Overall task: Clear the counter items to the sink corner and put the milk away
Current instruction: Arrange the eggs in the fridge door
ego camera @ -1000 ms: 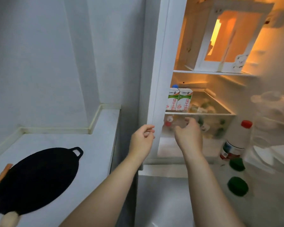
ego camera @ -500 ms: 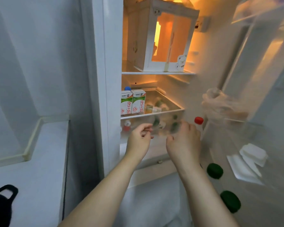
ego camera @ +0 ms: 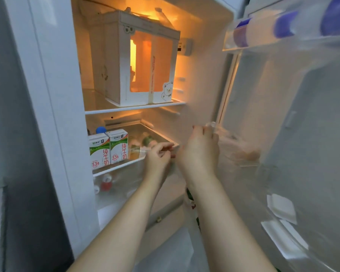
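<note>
- Left hand [ego camera: 159, 157], loosely curled and empty, hangs mid-frame; right hand [ego camera: 201, 149] beside it, grip too blurred to tell.
- Milk cartons [ego camera: 108, 149] stand upright on the fridge shelf [ego camera: 122, 163], centre-left of frame, nearer the left hand.

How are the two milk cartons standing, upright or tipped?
Upright. The milk cartons stand side by side on the glass shelf, tops upward.

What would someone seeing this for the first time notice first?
A pale cardboard box glows orange on the upper shelf. Below it, two green-and-white milk cartons stand side by side at the left end of the lower shelf, with the left hand and right hand raised just in front.
</note>
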